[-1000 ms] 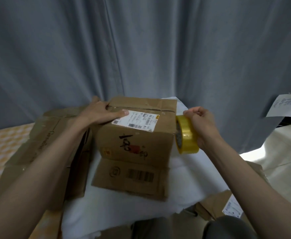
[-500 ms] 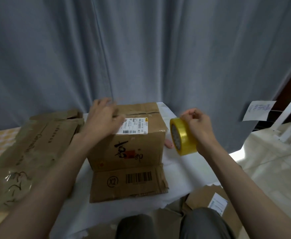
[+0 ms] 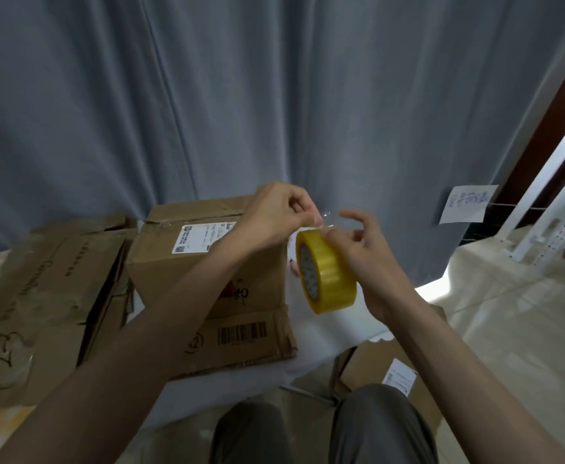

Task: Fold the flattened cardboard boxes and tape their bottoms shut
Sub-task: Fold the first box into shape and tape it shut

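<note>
Brown corrugated cardboard box (image 3: 207,259), erected and bearing a white shipping label (image 3: 204,236), stands on the white-covered table (image 3: 324,333) with one printed flap (image 3: 241,339) splayed flat toward the person; its upward face shows a closed centre seam. Neither hand touches the box. Right hand (image 3: 371,262) holds the yellow roll of clear packing tape (image 3: 326,272) on edge, just right of the box and raised off the table, thumb at the roll's upper rim. Left hand (image 3: 274,219) sits directly above the roll, thumb and forefinger pinched on what appears to be the free tape end (image 3: 324,220), a short clear strip lifting off the roll. Hands close together, both engaged with the tape. Judged step: freeing the tape end, ahead of sealing the upturned seam. Next move calls for drawing out a length, keeping the strip taut and off itself, then pressing the end onto one side of the box and running it along the seam. Flattened brown cardboard boxes (image 3: 50,296) lie stacked to the left, unfolded; more cardboard (image 3: 371,366) rests below the table edge.
</note>
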The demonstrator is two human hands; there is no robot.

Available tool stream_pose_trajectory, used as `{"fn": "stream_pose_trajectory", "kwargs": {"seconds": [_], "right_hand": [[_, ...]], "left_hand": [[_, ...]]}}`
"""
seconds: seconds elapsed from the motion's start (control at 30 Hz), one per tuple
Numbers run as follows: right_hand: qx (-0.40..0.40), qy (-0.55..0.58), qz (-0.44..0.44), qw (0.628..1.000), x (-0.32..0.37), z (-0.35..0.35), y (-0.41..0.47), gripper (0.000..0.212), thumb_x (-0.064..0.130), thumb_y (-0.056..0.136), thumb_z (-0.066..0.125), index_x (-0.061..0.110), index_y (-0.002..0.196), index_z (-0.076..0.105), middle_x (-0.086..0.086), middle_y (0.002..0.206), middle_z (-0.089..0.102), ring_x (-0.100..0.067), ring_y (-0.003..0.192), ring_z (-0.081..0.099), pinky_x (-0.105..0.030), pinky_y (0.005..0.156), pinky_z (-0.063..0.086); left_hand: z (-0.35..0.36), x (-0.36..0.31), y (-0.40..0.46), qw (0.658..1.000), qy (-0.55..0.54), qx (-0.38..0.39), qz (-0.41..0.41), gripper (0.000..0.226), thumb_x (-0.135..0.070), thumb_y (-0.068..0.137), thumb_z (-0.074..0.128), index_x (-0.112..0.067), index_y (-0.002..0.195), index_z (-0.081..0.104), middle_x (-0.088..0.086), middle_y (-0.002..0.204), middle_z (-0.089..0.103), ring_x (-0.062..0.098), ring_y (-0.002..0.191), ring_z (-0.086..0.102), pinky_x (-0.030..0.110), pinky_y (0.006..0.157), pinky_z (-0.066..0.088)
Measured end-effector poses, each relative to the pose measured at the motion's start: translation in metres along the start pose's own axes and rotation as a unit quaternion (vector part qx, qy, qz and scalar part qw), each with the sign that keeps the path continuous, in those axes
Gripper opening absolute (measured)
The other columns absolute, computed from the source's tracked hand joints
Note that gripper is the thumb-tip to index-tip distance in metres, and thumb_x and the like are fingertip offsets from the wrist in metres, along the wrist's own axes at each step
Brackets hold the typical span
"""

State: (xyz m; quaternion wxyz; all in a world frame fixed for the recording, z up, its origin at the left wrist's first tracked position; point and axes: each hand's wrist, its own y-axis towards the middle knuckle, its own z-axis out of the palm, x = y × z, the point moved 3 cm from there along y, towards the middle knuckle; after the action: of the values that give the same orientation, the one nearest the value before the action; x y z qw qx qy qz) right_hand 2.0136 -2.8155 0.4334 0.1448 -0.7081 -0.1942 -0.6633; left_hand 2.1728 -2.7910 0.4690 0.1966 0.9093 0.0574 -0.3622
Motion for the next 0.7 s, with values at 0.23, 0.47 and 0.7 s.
{"fn": "stream_pose_trajectory", "kwargs": {"seconds": [0.23,0.47,0.7], "right_hand": [[0.091,-0.074,0.036,0.992,-0.019,-0.002,-0.018,0.041,0.038,0.084,0.065,0.003,0.105,0.064,-0.019,0.096,0.07,-0.018,0.083,0.068,-0.032,0.078,0.055],[0.109,0.01,0.064,0.992,-0.027,-0.004,-0.03,0.025,0.036,0.1,0.053,0.014,0.1,0.065,0.008,0.062,0.071,0.0,0.054,0.065,-0.011,0.048,0.047],[0.138,0.043,0.069,0.987,-0.022,0.004,-0.026,0.018,0.029,0.099,0.054,0.015,0.095,0.065,0.004,0.067,0.073,-0.004,0.06,0.068,-0.015,0.056,0.052]], "left_hand": [[-0.007,0.011,0.032,0.995,0.069,0.075,-0.022,0.013,-0.015,0.083,0.078,-0.023,0.075,0.073,-0.021,0.056,0.063,-0.009,0.055,0.053,0.013,0.062,0.041],[-0.039,0.036,0.09,0.998,0.008,-0.061,-0.018,0.004,-0.008,0.081,0.079,-0.008,0.082,0.075,-0.01,0.066,0.065,-0.014,0.054,0.057,0.003,0.06,0.042],[-0.045,0.083,0.135,0.993,0.08,-0.066,-0.06,0.01,-0.007,0.083,0.076,-0.003,0.093,0.077,0.002,0.088,0.071,-0.008,0.065,0.058,-0.003,0.06,0.039]]}}
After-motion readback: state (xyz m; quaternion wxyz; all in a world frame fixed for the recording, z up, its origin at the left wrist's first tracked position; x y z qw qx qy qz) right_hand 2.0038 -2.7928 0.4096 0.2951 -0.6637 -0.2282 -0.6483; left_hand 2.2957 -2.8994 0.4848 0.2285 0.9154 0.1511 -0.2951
